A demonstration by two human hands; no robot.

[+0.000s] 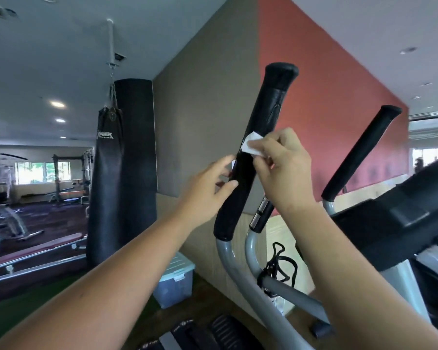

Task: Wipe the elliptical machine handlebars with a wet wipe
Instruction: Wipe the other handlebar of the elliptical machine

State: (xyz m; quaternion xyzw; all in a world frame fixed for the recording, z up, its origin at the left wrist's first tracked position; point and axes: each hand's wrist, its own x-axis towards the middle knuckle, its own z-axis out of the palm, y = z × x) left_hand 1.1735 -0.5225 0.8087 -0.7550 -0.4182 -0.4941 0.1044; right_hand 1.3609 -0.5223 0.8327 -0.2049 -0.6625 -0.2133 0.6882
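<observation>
The long black padded handlebar point(263, 117) was mid-wipe: the right hand point(281, 168) pinched a small white wet wipe point(250, 145) against its middle, while the left hand point(208, 183) touched it lower (grip unclear). The farther black handlebar point(362, 152) probably awaited wiping.

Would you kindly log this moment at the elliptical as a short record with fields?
setting: gym, punching bag hanging at left
near handlebar: black padded grip, tilted
wet wipe: white, wrapped against the grip's middle
right hand: pinches the wet wipe on the grip
left hand: at the grip's left side by a white wipe edge; grasp unclear
far handlebar: untouched
</observation>
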